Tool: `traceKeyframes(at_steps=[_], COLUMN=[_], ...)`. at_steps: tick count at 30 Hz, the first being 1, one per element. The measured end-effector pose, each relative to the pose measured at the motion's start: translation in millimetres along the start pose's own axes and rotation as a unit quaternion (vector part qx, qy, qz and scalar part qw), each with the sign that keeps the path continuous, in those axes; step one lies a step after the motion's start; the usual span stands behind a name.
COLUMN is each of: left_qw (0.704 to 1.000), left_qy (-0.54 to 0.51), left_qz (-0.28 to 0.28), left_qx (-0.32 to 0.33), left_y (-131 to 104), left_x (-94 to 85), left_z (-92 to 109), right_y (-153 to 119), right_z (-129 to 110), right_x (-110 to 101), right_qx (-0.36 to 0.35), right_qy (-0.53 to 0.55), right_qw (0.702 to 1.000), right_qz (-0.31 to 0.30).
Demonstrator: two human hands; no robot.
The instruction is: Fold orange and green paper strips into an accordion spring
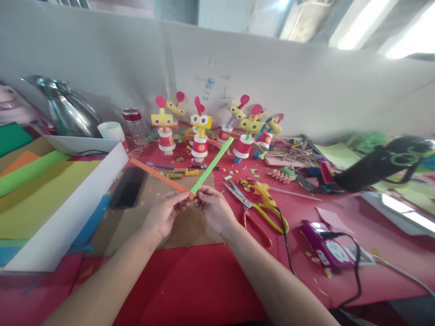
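Observation:
My left hand (170,207) pinches the near end of an orange paper strip (159,176), which slants up to the left. Against it, my right hand (212,203) grips the lower end of a green paper strip (214,164) that points up to the right. The two strips meet in a V between my fingertips. Both hands are over a brown cardboard sheet (193,233). Small folded paper springs (183,173) lie just beyond it. Behind them stand several paper-cup figures (200,145) with yellow heads and coiled arms.
Scissors (268,217), red-handled pliers (256,230) and a yellow glue gun (263,192) lie to the right, near a purple power strip (328,249). At left are a phone (127,188), a white box (78,208) of coloured paper and a steel jug (68,108). A black bottle (370,165) lies tilted at right.

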State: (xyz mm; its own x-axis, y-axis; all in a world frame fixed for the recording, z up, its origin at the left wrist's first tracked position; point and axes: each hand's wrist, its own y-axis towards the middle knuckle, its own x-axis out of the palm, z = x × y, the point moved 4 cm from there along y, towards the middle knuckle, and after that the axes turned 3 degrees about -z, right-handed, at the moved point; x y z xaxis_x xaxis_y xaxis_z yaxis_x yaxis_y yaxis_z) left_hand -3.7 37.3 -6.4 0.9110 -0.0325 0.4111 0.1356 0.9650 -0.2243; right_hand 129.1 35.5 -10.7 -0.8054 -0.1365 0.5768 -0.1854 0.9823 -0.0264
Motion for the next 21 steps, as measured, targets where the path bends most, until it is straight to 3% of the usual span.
traceKeyframes(at_steps=[4,10,16,21], left_qw=[0.999,0.998,0.999,0.997], left_qy=[-0.001,0.031,0.005,-0.012], left_qz=[0.028,0.04,0.022,-0.031], left_qx=[0.039,0.032,0.036,0.076], left_y=[1,-2,-1,-5], left_x=[-2.1,-2.1,-1.1,7.7], left_z=[0,-6,-5,-2], right_y=[-3,-7,-9,-13], right_z=[0,-2,-3,-8], right_x=[4,5,6,8], right_qx=[-0.006,-0.035,-0.053,-0.12], right_qy=[-0.014,-0.062,-0.074,-0.056], right_qw=[1.0,0.996,0.994,0.988], right_qz=[-0.003,0.05,0.059,0.084])
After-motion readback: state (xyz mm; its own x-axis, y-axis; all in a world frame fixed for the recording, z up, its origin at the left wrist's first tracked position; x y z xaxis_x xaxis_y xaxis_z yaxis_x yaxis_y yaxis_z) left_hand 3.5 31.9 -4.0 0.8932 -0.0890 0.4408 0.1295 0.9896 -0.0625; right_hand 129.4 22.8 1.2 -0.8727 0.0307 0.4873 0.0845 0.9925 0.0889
